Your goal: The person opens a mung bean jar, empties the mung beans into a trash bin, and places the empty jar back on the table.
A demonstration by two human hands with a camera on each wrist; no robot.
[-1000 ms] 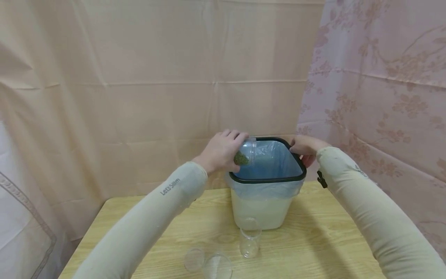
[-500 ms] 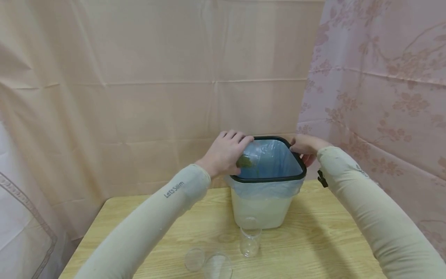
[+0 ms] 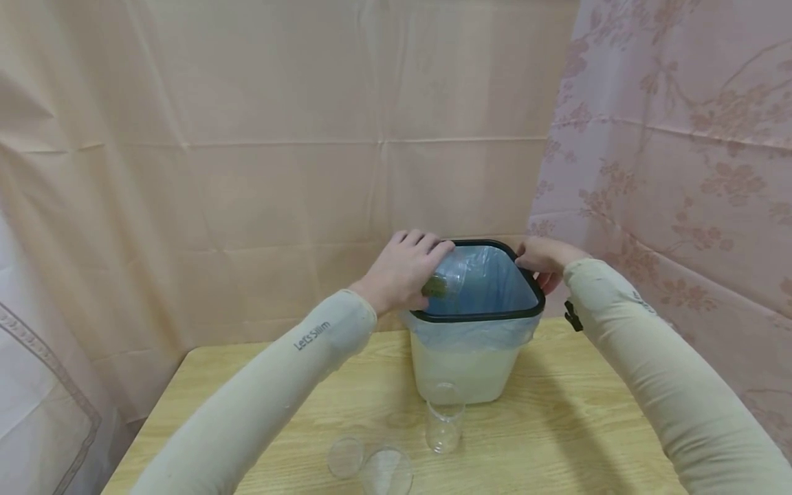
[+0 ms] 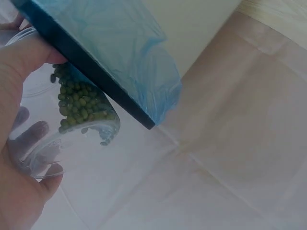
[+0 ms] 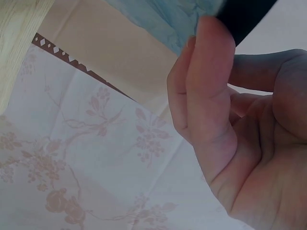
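Note:
My left hand [image 3: 402,271] grips a clear plastic jar [image 4: 45,148] lying tipped on its side at the left of the bin's opening, its mouth toward the inside. Green mung beans [image 4: 81,103] are heaped along the jar's lower wall, as the left wrist view shows. The cream trash bin [image 3: 464,368] stands upright, lined with a blue plastic bag [image 3: 489,271] folded over under its black rim [image 3: 482,317]. At the bin's right side, my right hand [image 3: 544,260] holds the rim, fingers outside and thumb on the other side.
An uncovered clear jar [image 3: 444,433] stands on the wooden table [image 3: 594,412] in front of the bin. Left of it lie a smaller clear round lid [image 3: 345,458] and a larger clear disc [image 3: 386,473]. A beige curtain [image 3: 278,206] hangs behind, a floral one [image 3: 680,172] at right.
My left hand has shifted slightly right and tipped the jar further over the bin's opening; the beans have slid toward its mouth. The right hand keeps its hold on the rim.

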